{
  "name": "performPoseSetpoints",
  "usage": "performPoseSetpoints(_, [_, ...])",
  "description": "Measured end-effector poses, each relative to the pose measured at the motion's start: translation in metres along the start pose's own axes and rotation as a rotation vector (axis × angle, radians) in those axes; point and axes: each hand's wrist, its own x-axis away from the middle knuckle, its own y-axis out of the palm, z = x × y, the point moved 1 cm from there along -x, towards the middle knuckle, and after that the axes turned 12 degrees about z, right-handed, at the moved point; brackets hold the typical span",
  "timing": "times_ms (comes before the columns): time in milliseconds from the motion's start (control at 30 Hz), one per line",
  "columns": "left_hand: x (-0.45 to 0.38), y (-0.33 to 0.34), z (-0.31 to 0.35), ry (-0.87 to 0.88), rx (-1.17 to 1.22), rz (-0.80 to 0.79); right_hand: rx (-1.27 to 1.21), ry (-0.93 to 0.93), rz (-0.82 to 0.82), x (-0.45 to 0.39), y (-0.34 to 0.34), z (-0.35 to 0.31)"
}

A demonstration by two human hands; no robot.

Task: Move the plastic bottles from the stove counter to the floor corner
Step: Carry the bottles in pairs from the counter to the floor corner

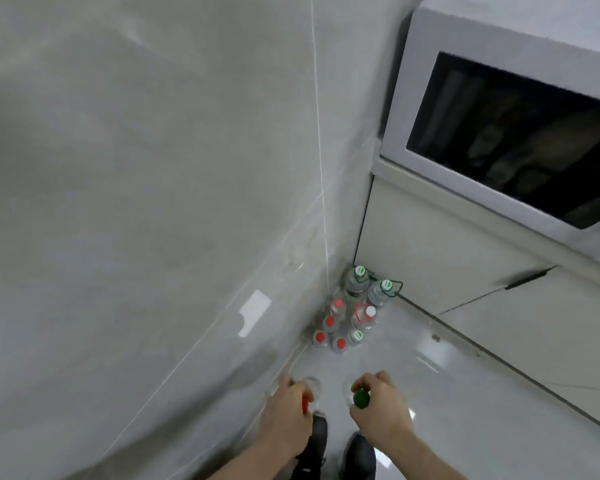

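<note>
Clear plastic under both sets of fingers: my left hand [286, 405] is wrapped round the neck of a red-cap bottle [305, 398], my right hand [378, 401] pinched round the top of a green-cap bottle [361, 398], both closed tight on the caps w/ bodies hanging below, mostly hidden from me. Landmark = the bottle cluster [352, 311] already standing in the floor corner, where the tiled wall [153, 202] meets the cabinet [447, 254]. My two bottles are near side of that cluster, well apart from it, above the floor [430, 358] & just ahead of my shoes [340, 448]. To do this well, I reckon: crouch, lower both upright, set them on the near edge of the cluster, touching or just beside the front row, not pushed in hard. Those front ones look light, prob easy to topple. Let go only once bases sit flat.
</note>
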Motion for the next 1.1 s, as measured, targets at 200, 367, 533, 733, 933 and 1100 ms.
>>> performPoseSetpoints(200, [-0.087,0.106,-0.05,0.008,-0.064,-0.062,-0.031,0.118,-0.054,-0.082,0.115,0.047])
performPoseSetpoints(367, [-0.147,0.186,-0.095,0.012,-0.115,-0.092,-0.031,0.157,-0.046,-0.143,0.196,0.076])
performPoseSetpoints(533, [-0.191,0.243,-0.12,0.019,-0.148,-0.093,-0.072,0.182,-0.037,-0.192,0.256,0.095])
performPoseSetpoints(733, [-0.224,0.28,-0.132,0.053,-0.155,-0.077,-0.111,0.206,-0.014,-0.227,0.302,0.11])
performPoseSetpoints(933, [-0.249,0.297,-0.141,0.096,-0.156,-0.062,-0.2,0.247,0.049,-0.249,0.327,0.11])
performPoseSetpoints(1100, [-0.255,0.301,-0.139,0.145,-0.131,-0.057,-0.277,0.296,0.067,-0.251,0.333,0.105])
